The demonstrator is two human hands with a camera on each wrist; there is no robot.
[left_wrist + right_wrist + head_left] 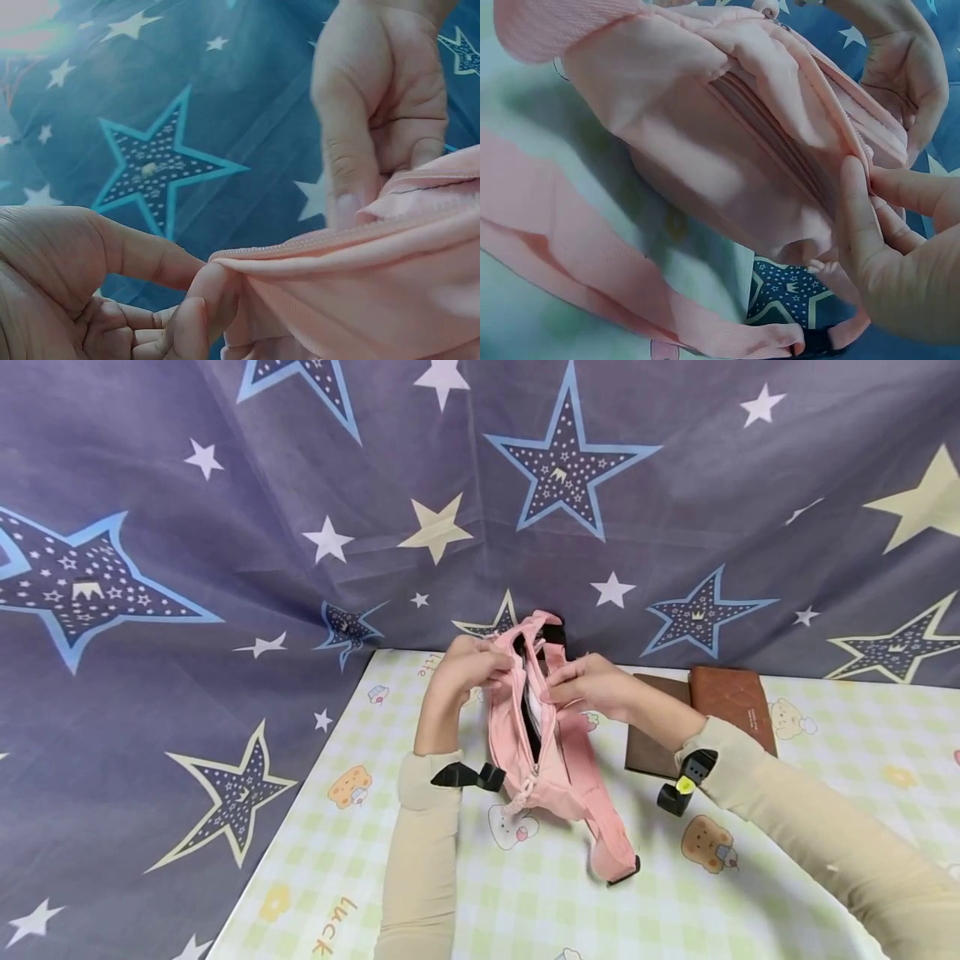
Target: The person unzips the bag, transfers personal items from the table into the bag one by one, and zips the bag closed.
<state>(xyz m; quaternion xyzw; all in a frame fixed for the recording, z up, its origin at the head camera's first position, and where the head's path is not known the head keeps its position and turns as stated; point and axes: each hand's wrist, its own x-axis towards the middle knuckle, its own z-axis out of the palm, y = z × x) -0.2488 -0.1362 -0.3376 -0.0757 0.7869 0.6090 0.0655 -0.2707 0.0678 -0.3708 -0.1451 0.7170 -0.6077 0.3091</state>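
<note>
"Item one, from my remote desk?"

"One pink bag (553,770), fabric, lying on the checked tablecloth (322,843) at the table's far side, before the starry curtain (262,485). Long zip mouth, parted; something white (534,703) shows inside (I cannot tell what)."

"Hands?"

"Two, both occupied. Left hand (468,667): thumb and fingers pinching the left edge of the mouth. Right hand (587,687): thumb and fingers pinching the opposite edge, which I confirm in the right wrist view."

"Fittings?"

"One pale cord pull (522,795) at the near end of the zip. One pink strap (592,785), running along the bag's right side toward me, with a black end piece (624,871)."

"Anything further right?"

"I list two: one dark brown flat item (651,747), partly behind the right forearm, and one reddish-brown quilted item (731,702) just beside it, both on the cloth."
</note>
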